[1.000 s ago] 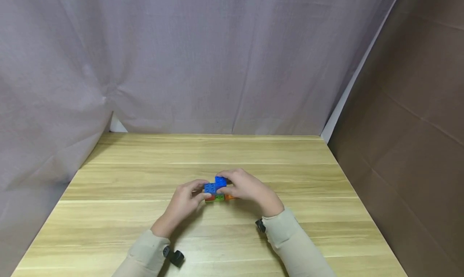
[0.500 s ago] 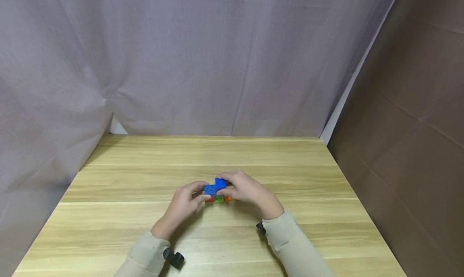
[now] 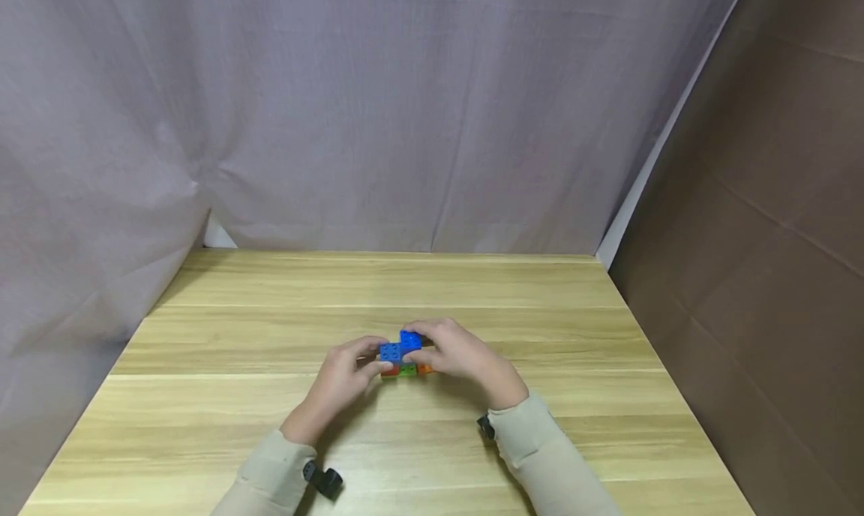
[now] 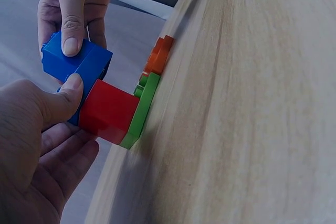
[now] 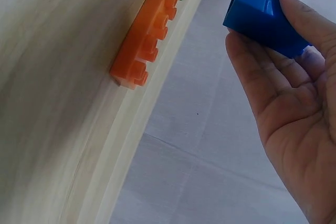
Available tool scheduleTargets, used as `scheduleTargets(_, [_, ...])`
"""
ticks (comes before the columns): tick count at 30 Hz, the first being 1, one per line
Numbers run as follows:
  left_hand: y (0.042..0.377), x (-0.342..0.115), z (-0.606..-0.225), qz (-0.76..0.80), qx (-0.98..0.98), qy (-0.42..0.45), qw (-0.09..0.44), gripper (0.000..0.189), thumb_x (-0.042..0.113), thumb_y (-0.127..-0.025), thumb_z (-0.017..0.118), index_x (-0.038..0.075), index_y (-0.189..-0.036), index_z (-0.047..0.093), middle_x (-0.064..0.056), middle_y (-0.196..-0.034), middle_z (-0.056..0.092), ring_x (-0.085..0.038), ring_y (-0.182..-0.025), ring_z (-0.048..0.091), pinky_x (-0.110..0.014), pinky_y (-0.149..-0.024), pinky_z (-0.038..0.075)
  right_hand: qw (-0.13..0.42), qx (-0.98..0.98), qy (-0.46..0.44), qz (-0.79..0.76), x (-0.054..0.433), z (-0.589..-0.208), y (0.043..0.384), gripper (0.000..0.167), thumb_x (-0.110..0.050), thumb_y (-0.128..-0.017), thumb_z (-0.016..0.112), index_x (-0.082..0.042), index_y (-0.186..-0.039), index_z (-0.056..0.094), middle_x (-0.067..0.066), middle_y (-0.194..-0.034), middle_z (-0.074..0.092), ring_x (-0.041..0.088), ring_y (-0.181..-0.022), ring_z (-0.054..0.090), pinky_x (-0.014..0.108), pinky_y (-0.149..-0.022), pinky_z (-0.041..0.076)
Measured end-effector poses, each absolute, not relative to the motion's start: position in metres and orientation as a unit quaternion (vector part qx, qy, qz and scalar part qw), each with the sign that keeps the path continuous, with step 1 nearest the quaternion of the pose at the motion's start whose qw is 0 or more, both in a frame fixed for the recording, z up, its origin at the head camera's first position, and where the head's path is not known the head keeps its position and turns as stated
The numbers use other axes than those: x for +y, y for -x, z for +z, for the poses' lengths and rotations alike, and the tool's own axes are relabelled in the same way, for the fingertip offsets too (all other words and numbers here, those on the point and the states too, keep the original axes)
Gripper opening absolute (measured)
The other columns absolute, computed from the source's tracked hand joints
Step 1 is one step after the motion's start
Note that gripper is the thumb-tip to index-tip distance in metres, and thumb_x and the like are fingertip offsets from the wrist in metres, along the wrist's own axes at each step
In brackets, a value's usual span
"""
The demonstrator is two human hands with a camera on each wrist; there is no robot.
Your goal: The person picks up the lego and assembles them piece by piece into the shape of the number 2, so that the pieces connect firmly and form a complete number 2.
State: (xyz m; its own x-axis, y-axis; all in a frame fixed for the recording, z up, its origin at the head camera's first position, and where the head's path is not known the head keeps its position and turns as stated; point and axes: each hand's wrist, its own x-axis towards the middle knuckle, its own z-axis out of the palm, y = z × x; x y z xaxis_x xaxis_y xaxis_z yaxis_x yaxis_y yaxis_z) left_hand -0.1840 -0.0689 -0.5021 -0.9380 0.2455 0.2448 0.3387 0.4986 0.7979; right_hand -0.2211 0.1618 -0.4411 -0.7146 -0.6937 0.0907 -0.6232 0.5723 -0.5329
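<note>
A small stack of toy building bricks stands on the table. Its lower blue brick (image 3: pixel 389 352) sits on a red brick (image 4: pixel 107 111), which rests on a green brick (image 4: pixel 142 113). My left hand (image 3: pixel 340 373) pinches the lower blue brick between thumb and fingers. On top, offset to the right, is an upper blue brick (image 3: pixel 410 341) that my right hand (image 3: pixel 457 348) grips from the right. Whether it is fully pressed down, I cannot tell. An orange brick (image 5: pixel 140 32) lies beside the green one, studs up, under the right hand.
The wood-grain table (image 3: pixel 418 448) stretches around the bricks on all sides. Grey cloth (image 3: pixel 324 111) hangs behind its far edge, and a brown cloth (image 3: pixel 763 223) hangs on the right. Each wrist carries a black camera (image 3: pixel 324 480).
</note>
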Motion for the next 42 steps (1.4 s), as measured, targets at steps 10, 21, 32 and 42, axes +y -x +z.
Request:
scheduleTargets(10, [0.185, -0.070, -0.502, -0.469, -0.866, 0.165, 0.049, 0.034, 0.023, -0.087, 0.080, 0.020, -0.120, 0.070, -0.001, -0.115, 0.073, -0.018, -0.105, 0.070, -0.032, -0.092, 0.057, 0.070, 0.893, 0.363, -0.258, 0.157, -0.433, 0.219, 0.042, -0.028, -0.095, 0.072, -0.004, -0.127, 0.063, 0.000, -0.106, 0.070, 0.007, -0.087, 0.062, 0.025, -0.077, 0.055])
scheduleTargets(21, [0.189, -0.070, -0.502, -0.475, -0.863, 0.167, 0.053, 0.033, 0.022, -0.088, 0.080, 0.020, -0.120, 0.070, -0.001, -0.114, 0.073, -0.018, -0.104, 0.070, -0.032, -0.091, 0.058, 0.077, 0.900, 0.351, -0.248, 0.155, -0.428, 0.223, 0.042, -0.029, -0.094, 0.073, -0.005, -0.127, 0.064, -0.002, -0.103, 0.069, 0.008, -0.083, 0.060, 0.024, -0.074, 0.054])
scheduleTargets(32, [0.188, -0.069, -0.501, -0.473, -0.864, 0.165, 0.048, 0.032, 0.022, -0.088, 0.079, 0.020, -0.119, 0.070, -0.001, -0.115, 0.073, -0.017, -0.105, 0.070, -0.031, -0.091, 0.058, 0.095, 0.904, 0.335, -0.250, 0.154, -0.423, 0.220, 0.036, -0.026, -0.094, 0.073, -0.008, -0.124, 0.064, -0.004, -0.098, 0.067, 0.008, -0.078, 0.058, 0.025, -0.070, 0.052])
scheduleTargets(42, [0.186, -0.069, -0.503, -0.471, -0.867, 0.160, 0.040, 0.033, 0.024, -0.088, 0.079, 0.022, -0.120, 0.070, 0.002, -0.116, 0.073, -0.016, -0.105, 0.070, -0.032, -0.092, 0.058, 0.101, 0.904, 0.331, -0.250, 0.154, -0.429, 0.220, 0.036, -0.029, -0.094, 0.073, -0.010, -0.123, 0.064, -0.007, -0.096, 0.065, 0.008, -0.078, 0.058, 0.024, -0.069, 0.052])
